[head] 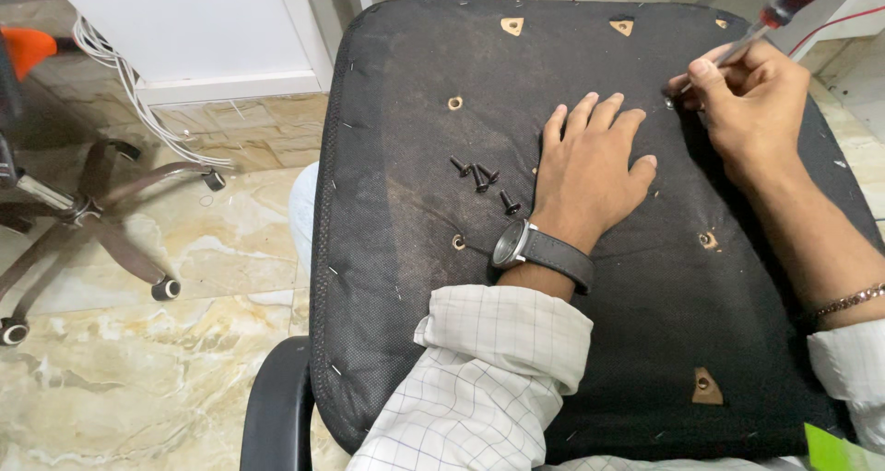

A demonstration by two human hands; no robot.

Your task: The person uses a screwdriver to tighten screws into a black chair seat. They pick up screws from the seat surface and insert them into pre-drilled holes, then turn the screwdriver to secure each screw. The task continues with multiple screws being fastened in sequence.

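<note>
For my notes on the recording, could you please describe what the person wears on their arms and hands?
Both arms have white, thin-checked shirt sleeves pushed up the forearms. The left hand is bare, with a dark grey-strapped, dark-faced wristwatch. The right hand is bare, with a thin metal bracelet on its wrist.

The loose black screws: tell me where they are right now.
In the head view, the loose black screws lie in a small cluster on the upturned chair seat underside, just left of the left hand, which rests flat on the fabric.

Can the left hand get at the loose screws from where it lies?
Probably yes: the left hand lies flat on the seat underside just right of the screws, with nothing between them.
</note>
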